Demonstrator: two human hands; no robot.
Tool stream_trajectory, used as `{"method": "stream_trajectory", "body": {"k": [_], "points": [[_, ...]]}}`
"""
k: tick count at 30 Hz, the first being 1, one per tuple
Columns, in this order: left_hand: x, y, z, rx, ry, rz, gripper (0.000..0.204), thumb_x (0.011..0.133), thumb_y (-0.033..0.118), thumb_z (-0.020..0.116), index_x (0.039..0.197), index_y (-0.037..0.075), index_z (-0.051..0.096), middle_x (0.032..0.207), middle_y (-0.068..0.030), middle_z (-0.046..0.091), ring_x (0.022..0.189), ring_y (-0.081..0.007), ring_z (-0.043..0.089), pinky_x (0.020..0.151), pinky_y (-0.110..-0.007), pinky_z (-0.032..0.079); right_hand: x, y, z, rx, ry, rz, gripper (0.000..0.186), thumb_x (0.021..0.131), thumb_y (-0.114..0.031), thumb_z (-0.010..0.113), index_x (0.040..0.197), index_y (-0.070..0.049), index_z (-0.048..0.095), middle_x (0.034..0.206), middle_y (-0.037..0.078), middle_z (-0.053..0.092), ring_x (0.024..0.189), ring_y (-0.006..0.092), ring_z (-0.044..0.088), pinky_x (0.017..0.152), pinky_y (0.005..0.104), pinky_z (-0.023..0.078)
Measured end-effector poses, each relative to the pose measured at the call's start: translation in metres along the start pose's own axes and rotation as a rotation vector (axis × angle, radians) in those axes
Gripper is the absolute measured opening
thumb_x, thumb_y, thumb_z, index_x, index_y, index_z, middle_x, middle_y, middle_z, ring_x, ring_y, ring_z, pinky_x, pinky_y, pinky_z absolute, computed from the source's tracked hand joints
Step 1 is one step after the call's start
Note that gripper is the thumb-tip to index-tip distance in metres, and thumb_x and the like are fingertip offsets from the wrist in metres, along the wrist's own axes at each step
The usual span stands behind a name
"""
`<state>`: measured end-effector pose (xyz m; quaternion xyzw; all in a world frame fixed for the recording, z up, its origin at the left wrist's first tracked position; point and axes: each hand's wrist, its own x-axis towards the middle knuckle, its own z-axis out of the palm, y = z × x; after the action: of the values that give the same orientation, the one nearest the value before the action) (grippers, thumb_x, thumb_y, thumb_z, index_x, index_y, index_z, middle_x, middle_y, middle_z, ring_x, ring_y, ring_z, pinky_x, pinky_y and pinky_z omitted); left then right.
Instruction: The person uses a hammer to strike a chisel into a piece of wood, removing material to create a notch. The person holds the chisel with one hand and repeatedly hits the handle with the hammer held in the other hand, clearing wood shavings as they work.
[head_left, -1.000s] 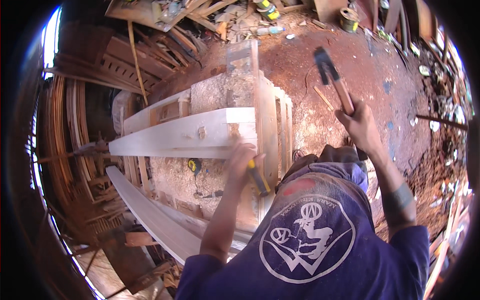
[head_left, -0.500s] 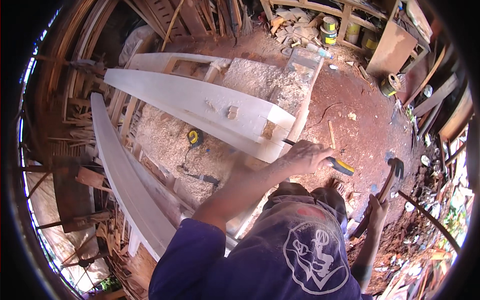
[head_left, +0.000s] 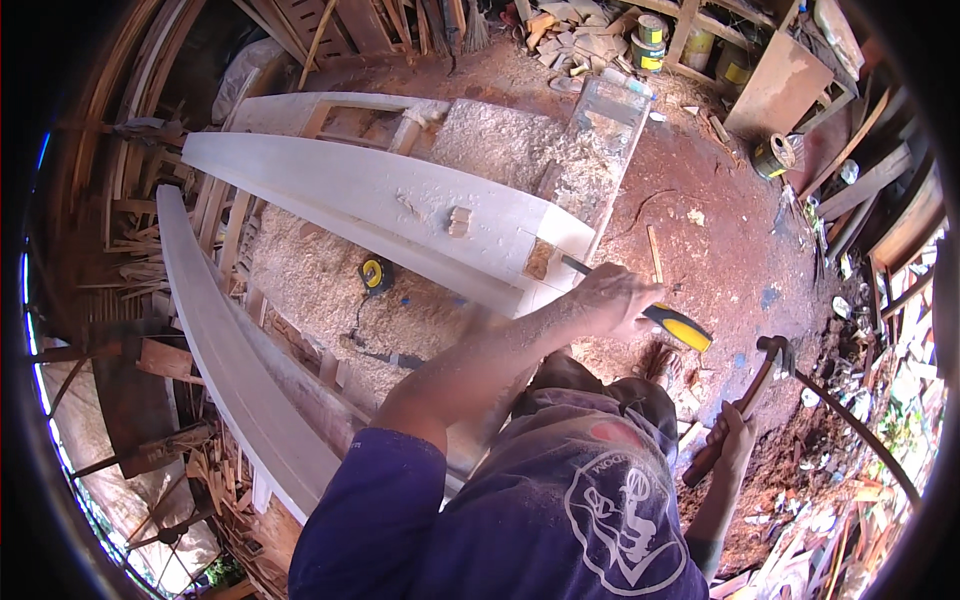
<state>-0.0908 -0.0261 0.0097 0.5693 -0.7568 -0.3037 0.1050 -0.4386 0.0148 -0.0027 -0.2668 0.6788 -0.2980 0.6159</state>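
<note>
A chisel with a black and yellow handle (head_left: 682,328) is gripped in my left hand (head_left: 608,298), the fingers wrapped round it. Its blade reaches to the near end of a long pale timber (head_left: 370,185), beside a rough notch (head_left: 538,262) cut there; whether the tip touches is hard to tell. Out to the right, my right hand (head_left: 733,432) is closed round the wooden handle of a hammer (head_left: 773,348). The hammer head is up and apart from the chisel. A small square mortise (head_left: 459,221) with a rough bottom shows in the timber's face.
A second long timber (head_left: 235,350) lies to the left. Wood shavings (head_left: 300,260) cover the surface between them, with a yellow and black tape measure (head_left: 374,274) on top. Cans (head_left: 773,157) and scrap boards stand at the back right. A dark curved bar (head_left: 860,430) juts in at right.
The whole view has shifted slightly. My right hand has brought the hammer a little lower and leftward. More yellow shows on the chisel handle, while its blade stays by the notch.
</note>
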Motion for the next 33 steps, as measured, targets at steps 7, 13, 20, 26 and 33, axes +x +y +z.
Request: {"method": "stream_trajectory", "body": {"k": [7,13,20,26,33], "points": [[0.006,-0.007,0.013,0.107,-0.068,-0.163,0.023,0.077,0.02,0.067,0.098,0.011,0.07,0.088,-0.0152,0.072,0.092,-0.0304,0.071,0.085,-0.045,0.052,-0.012,0.004,0.021,0.057,0.01,0.004,0.019,0.091,-0.009,0.065,0.084,-0.011,0.047,0.058,-0.003,0.043,0.043,0.0072,0.041,0.038,0.0243,0.036],[0.006,-0.008,0.017,0.12,0.014,-0.162,0.022,0.077,0.021,0.068,0.097,0.01,0.069,0.09,-0.012,0.072,0.09,-0.0288,0.071,0.083,-0.044,0.053,-0.016,0.002,0.017,0.049,-0.012,-0.037,0.019,0.09,-0.009,0.066,0.083,-0.01,0.048,0.058,-0.002,0.044,0.042,0.0071,0.041,0.038,0.0238,0.036],[0.004,-0.012,0.013,0.181,0.071,-0.094,0.022,0.074,0.019,0.069,0.095,0.012,0.068,0.08,-0.0082,0.071,0.079,-0.029,0.072,0.072,-0.044,0.054,-0.018,-0.011,0.019,0.187,0.333,-0.537,0.009,0.093,-0.014,0.058,0.087,-0.012,0.052,0.058,-0.003,0.048,0.043,0.0037,0.042,0.037,0.0192,0.039],[0.008,-0.017,0.018,0.245,0.178,-0.075,0.02,0.068,0.015,0.071,0.087,0.011,0.067,0.066,-0.0092,0.066,0.065,-0.0312,0.068,0.059,-0.045,0.052,-0.026,0.025,0.097,-0.441,-0.017,-0.594,0.014,0.09,-0.008,0.055,0.077,-0.012,0.054,0.059,0.002,0.053,0.048,0.0053,0.047,0.041,0.0265,0.04],[0.007,-0.011,0.012,0.221,0.194,-0.094,0.02,0.069,0.015,0.071,0.088,0.01,0.067,0.065,-0.0097,0.066,0.063,-0.0317,0.068,0.06,-0.045,0.052,-0.003,0.006,0.04,0.332,0.255,-0.575,0.016,0.092,-0.012,0.052,0.077,-0.016,0.051,0.056,-0.001,0.048,0.043,0.0063,0.041,0.036,0.0207,0.039]]}}
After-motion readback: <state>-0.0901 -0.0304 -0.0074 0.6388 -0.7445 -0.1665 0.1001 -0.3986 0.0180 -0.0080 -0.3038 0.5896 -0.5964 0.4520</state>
